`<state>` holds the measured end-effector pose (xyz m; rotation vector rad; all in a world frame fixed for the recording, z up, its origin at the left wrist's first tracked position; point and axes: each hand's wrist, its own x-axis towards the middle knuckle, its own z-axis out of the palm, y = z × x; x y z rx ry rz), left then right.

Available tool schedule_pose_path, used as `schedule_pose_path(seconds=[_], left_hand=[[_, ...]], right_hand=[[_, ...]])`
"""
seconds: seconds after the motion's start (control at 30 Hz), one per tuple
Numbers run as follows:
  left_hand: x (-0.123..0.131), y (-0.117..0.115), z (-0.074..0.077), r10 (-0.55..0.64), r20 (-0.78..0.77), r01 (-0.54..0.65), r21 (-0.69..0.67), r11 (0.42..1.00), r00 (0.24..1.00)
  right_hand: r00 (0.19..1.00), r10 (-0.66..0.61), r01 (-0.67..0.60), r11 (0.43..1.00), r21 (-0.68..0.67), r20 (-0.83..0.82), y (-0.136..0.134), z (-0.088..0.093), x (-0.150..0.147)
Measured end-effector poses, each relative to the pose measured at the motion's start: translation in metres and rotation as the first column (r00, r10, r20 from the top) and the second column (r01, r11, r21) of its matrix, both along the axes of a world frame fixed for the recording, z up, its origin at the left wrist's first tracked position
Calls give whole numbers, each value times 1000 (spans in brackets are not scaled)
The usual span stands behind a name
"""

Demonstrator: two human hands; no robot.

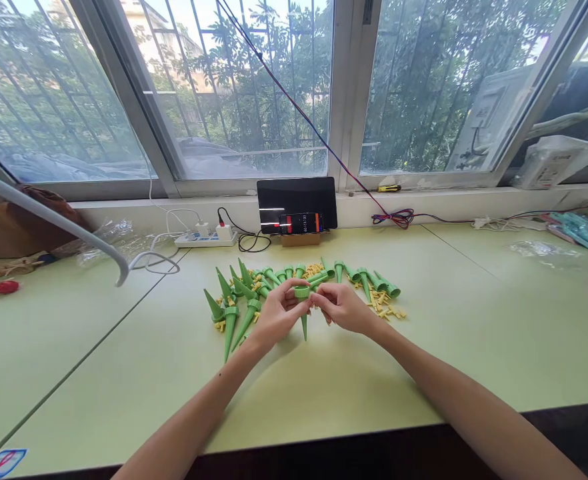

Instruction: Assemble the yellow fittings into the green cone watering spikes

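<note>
A green plastic watering spike (301,292) is upright in my left hand (280,310), its ribbed open collar up and its tapered point showing below the fingers. My right hand (343,307) is closed in a pinch against the spike's right side; whatever its fingertips hold is too small and covered to make out. Behind and left of my hands lie several more green spikes (230,327), pointing various ways. Small yellow T-shaped pieces (387,310) are scattered among the spikes, with a heap of yellow pieces (315,269) just beyond my hands.
A tablet (297,193) leans at the window wall, with a phone (301,223) showing a timer before it. To its left sits a white power strip (207,238) with cables. A white curved bar (59,217) crosses the left side. Bundled wire (394,217) lies at the back right.
</note>
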<state>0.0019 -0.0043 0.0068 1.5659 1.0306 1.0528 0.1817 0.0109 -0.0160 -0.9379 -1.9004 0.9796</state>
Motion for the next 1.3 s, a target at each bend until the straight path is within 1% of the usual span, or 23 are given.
schedule_pose_path(seconds=[0.2,0.6,0.73,0.9,1.1,1.3], left_hand=[[-1,1,-2,-20,2,20,-6,1000,1000],[0,0,0,-37,-4,37,6,999,999],[-1,1,-1,-35,-13,35,11,999,999],[-1,0,-1,-18,2,18,17,1000,1000],[-1,1,-1,-31,-4,31,14,999,1000],[-1,3,-4,-49,-16,49,37,998,999]], right_hand=[[1000,4,-4,1000,4,8,1,1,-1],[1000,-11,14,995,-94,28,1,-2,-1],[999,-16,19,997,-74,42,1,-2,-1],[999,-10,10,1000,-5,48,-1,1,-1],[998,-12,12,1000,-4,61,-1,0,0],[998,-9,9,1000,-10,68,1,-1,0]])
